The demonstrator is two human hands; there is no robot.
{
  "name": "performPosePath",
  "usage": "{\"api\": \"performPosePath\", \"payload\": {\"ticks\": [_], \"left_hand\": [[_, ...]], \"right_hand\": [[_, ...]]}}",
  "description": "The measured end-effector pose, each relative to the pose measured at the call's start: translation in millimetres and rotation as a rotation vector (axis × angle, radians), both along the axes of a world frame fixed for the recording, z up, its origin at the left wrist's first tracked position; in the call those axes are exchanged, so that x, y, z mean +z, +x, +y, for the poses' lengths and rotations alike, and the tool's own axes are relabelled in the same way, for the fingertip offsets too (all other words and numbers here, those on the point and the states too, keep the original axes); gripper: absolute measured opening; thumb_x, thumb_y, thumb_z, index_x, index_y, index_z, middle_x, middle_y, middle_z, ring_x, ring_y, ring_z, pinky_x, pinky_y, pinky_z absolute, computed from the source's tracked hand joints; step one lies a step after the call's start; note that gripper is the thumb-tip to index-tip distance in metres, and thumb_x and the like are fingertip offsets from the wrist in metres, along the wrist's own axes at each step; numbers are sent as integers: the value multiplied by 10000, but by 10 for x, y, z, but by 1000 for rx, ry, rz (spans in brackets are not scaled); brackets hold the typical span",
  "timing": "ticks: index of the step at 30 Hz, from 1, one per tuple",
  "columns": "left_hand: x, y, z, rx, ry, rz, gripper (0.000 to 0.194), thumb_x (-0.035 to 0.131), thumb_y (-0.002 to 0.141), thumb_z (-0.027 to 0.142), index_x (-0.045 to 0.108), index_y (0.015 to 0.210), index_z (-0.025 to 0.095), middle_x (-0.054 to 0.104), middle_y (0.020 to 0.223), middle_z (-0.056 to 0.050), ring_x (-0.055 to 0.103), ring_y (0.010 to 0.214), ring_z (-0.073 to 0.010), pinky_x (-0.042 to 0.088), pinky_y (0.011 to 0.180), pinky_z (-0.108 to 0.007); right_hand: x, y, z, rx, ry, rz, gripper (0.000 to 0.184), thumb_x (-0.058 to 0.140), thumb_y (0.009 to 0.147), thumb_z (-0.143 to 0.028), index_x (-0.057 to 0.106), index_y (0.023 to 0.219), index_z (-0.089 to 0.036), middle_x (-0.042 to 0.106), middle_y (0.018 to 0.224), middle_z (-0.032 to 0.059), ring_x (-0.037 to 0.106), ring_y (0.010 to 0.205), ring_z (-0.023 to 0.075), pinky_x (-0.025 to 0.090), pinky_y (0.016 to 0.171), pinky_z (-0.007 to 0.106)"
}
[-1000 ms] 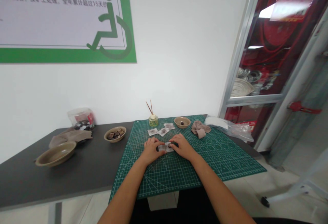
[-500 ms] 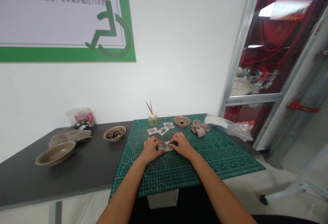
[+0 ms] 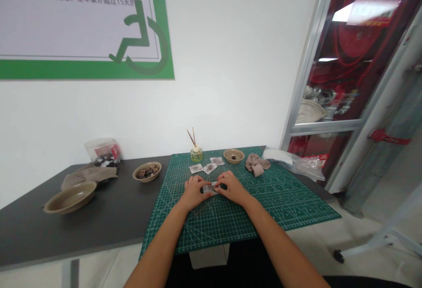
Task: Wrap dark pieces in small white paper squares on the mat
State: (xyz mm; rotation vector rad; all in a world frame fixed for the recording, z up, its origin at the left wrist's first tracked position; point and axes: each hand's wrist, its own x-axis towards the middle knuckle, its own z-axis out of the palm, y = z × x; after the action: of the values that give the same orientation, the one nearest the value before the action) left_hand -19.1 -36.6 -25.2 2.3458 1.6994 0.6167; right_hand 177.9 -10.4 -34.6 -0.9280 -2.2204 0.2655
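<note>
Between my two hands, low over the green cutting mat, is a small pale translucent packet with something dark inside. My left hand pinches its left end between thumb and fingers. At the packet's right end, my right hand is closed, thumb and fingertips together on it. Just beyond my hands lie three similar packets, among them a left one, a middle one and a right one. The exact contents are too small to make out.
Behind the packets stand a reed diffuser and a small bowl with a dark piece. A crumpled cloth and a plastic bag lie right. Leftward are a bowl of brown pieces, a larger bowl and a clear tub.
My right fingers have shifted slightly left along the packet, covering more of its right end. My left hand stays almost where it was.
</note>
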Motion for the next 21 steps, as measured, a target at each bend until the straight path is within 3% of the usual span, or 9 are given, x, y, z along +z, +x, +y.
{"api": "performPosePath", "payload": {"ticks": [5,10,16,21], "left_hand": [[2,-5,5,-2,-7,2,376,641,723,480,655,1067,329,540,1026,-27,448,1018,-233,320,850,-368],[5,-4,7,2,-12,1,364,640,722,473,657,1057,332,538,1034,-25,447,1021,-231,318,860,-372],[17,-1,-4,-1,-14,1,370,642,720,478,655,1061,337,543,1029,-24,450,1017,-230,320,853,-370],[16,2,-1,4,-9,5,362,640,721,474,658,1058,339,540,1034,-26,452,1018,-232,321,852,-370]], "right_hand": [[-12,12,22,-90,9,9,35,689,725,-188,676,755,-174,602,858,58,500,910,207,389,845,372],[-7,6,6,17,-1,3,60,698,726,-201,695,786,-197,601,892,49,503,926,193,392,853,350],[-5,7,9,-100,12,40,34,700,712,-188,675,729,-175,599,859,57,495,912,208,397,845,374],[11,-8,-6,27,9,17,42,695,726,-197,687,767,-190,600,899,53,496,934,195,400,849,348]]}}
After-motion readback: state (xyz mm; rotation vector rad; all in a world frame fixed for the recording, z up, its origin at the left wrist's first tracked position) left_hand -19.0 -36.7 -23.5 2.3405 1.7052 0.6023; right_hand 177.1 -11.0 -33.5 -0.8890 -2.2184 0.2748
